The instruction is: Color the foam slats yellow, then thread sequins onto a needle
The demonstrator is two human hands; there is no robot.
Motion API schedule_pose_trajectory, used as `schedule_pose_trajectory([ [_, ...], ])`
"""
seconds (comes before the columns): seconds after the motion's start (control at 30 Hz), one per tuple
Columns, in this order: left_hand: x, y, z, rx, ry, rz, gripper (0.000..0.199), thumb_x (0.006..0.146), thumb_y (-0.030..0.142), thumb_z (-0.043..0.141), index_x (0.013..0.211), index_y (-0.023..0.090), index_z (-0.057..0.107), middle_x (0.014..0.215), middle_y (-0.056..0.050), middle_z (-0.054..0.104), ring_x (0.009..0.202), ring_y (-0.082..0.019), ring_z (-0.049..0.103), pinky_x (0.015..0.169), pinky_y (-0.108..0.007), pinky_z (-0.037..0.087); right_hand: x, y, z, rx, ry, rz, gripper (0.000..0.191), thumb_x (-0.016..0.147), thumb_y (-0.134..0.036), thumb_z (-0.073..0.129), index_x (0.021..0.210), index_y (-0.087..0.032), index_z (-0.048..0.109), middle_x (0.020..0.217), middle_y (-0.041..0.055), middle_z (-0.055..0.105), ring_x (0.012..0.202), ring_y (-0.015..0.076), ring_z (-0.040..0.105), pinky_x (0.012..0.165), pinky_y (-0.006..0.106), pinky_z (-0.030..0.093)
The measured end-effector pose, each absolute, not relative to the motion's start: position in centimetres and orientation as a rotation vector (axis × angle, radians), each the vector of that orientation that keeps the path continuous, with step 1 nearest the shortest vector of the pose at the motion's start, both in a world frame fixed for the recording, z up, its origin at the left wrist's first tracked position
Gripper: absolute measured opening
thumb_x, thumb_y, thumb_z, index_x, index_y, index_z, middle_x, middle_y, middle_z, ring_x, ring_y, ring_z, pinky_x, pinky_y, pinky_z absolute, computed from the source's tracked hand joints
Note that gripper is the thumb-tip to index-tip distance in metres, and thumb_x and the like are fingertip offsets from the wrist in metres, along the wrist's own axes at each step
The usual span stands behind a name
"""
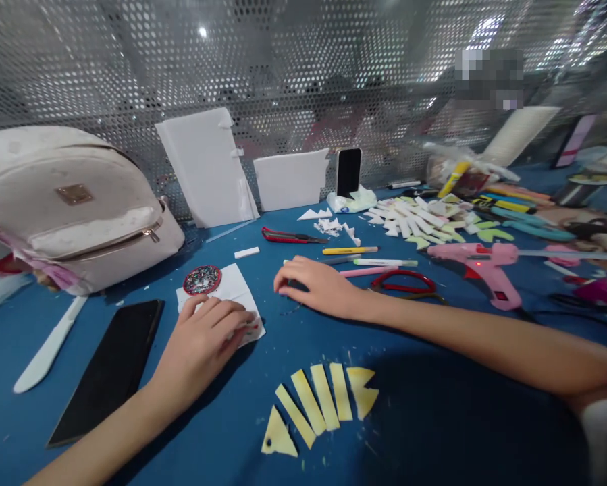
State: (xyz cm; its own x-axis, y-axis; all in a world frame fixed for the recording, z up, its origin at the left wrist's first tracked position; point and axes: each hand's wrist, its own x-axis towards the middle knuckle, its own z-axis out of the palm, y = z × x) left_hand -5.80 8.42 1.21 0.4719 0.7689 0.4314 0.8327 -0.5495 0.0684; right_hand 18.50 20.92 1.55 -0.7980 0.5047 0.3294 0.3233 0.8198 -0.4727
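My left hand [206, 341] lies over a white sheet of paper [240, 287], its fingers loosely bent and its thumb hidden. Beside those fingers, on the paper's far-left corner, sits a round red-rimmed speckled disc [202, 279]. My right hand [316, 283] rests on the blue table with curled fingers and a gap below them; no held object shows. Closer to me, yellow cut pieces lie spaced out like a fish: a head [279, 435] with a dark eye, several strips [325, 397] and a notched tail [362, 391].
A pink glue gun [485, 260] lies right, near red-framed glasses [404, 280]. Beyond my hands are a red cutter knife [293, 236], pens [351, 250] and a heap of cut pieces [425, 219]. Left are a backpack [75, 216], a black phone [111, 368] and a white knife [50, 347].
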Motion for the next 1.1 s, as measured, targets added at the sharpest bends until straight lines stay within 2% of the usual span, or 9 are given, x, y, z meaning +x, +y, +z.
schedule_pose_trajectory([
  [0.07, -5.6, 9.6, 2.2, -2.53, -1.438, -0.606, 0.019, 0.103, 0.02, 0.05, 0.104, 0.024, 0.068, 0.104, -0.003, 0.076, 0.091, -0.022, 0.065, 0.095, -0.041, 0.034, 18.5, 21.3, 0.9, -0.632, -2.295, 0.688, 0.013, 0.101, -0.016, 0.051, 0.099, -0.019, 0.064, 0.1, 0.0041, 0.068, 0.092, 0.0178, 0.061, 0.079, 0.029, 0.045],
  [0.17, -5.1, 12.4, 3.6, -2.548, -1.688, -0.575, 0.015, 0.098, 0.027, 0.057, 0.098, 0.025, 0.072, 0.102, -0.004, 0.077, 0.096, -0.026, 0.065, 0.097, -0.043, 0.035, 18.5, 21.5, 0.0, -0.614, -2.019, 0.878, 0.014, 0.102, -0.02, 0.045, 0.1, -0.017, 0.059, 0.092, 0.0036, 0.065, 0.086, 0.0166, 0.063, 0.075, 0.027, 0.046],
  [0.27, -4.4, 16.2, 3.7, -2.633, -1.79, -0.517, 0.011, 0.092, 0.029, 0.065, 0.096, 0.024, 0.074, 0.098, -0.003, 0.078, 0.084, -0.023, 0.069, 0.081, -0.035, 0.047, 18.4, 21.4, -0.5, -0.57, -1.933, 0.923, 0.014, 0.101, -0.023, 0.045, 0.1, -0.017, 0.058, 0.089, 0.0031, 0.064, 0.083, 0.0165, 0.062, 0.075, 0.028, 0.046],
  [0.33, -3.9, 18.6, 3.0, -2.68, -1.848, -0.475, 0.012, 0.091, 0.03, 0.068, 0.095, 0.021, 0.075, 0.097, -0.003, 0.078, 0.083, -0.022, 0.071, 0.076, -0.033, 0.051, 18.4, 21.3, -0.5, -0.546, -1.929, 0.917, 0.015, 0.101, -0.023, 0.045, 0.098, -0.017, 0.059, 0.086, 0.0025, 0.063, 0.082, 0.0162, 0.061, 0.076, 0.028, 0.046],
  [0.4, -3.6, 20.4, 2.0, -2.733, -1.876, -0.417, 0.017, 0.095, 0.033, 0.067, 0.099, 0.018, 0.073, 0.1, -0.004, 0.075, 0.088, -0.021, 0.07, 0.08, -0.035, 0.056, 18.4, 21.2, -0.5, -0.534, -1.93, 0.913, 0.016, 0.101, -0.023, 0.044, 0.096, -0.018, 0.059, 0.084, 0.0019, 0.063, 0.079, 0.0158, 0.061, 0.076, 0.028, 0.046],
  [0.47, -3.4, 21.5, 1.1, -2.759, -1.898, -0.37, 0.024, 0.098, 0.035, 0.065, 0.112, 0.016, 0.068, 0.111, -0.007, 0.071, 0.094, -0.02, 0.069, 0.084, -0.04, 0.059, 18.4, 21.2, -0.4, -0.522, -1.931, 0.919, 0.017, 0.101, -0.023, 0.044, 0.095, -0.018, 0.059, 0.082, 0.0014, 0.063, 0.078, 0.0155, 0.06, 0.075, 0.028, 0.046],
  [0.6, -3.5, 21.9, 0.0, -2.745, -1.93, -0.358, 0.029, 0.099, 0.035, 0.064, 0.122, 0.017, 0.064, 0.122, -0.009, 0.067, 0.101, -0.023, 0.068, 0.087, -0.043, 0.059, 18.4, 21.1, -0.2, -0.495, -1.935, 0.946, 0.018, 0.1, -0.022, 0.043, 0.094, -0.018, 0.058, 0.08, 0.0007, 0.062, 0.076, 0.0148, 0.06, 0.075, 0.028, 0.046],
  [1.1, -3.7, 22.2, -1.5, -2.803, -1.807, -0.452, 0.032, 0.099, 0.034, 0.064, 0.125, 0.017, 0.062, 0.125, -0.01, 0.066, 0.104, -0.023, 0.068, 0.088, -0.044, 0.059, 18.4, 21.2, -0.4, -0.516, -1.94, 0.98, 0.02, 0.101, -0.023, 0.041, 0.096, -0.018, 0.059, 0.077, 0.0004, 0.062, 0.073, 0.0149, 0.059, 0.069, 0.026, 0.045],
])
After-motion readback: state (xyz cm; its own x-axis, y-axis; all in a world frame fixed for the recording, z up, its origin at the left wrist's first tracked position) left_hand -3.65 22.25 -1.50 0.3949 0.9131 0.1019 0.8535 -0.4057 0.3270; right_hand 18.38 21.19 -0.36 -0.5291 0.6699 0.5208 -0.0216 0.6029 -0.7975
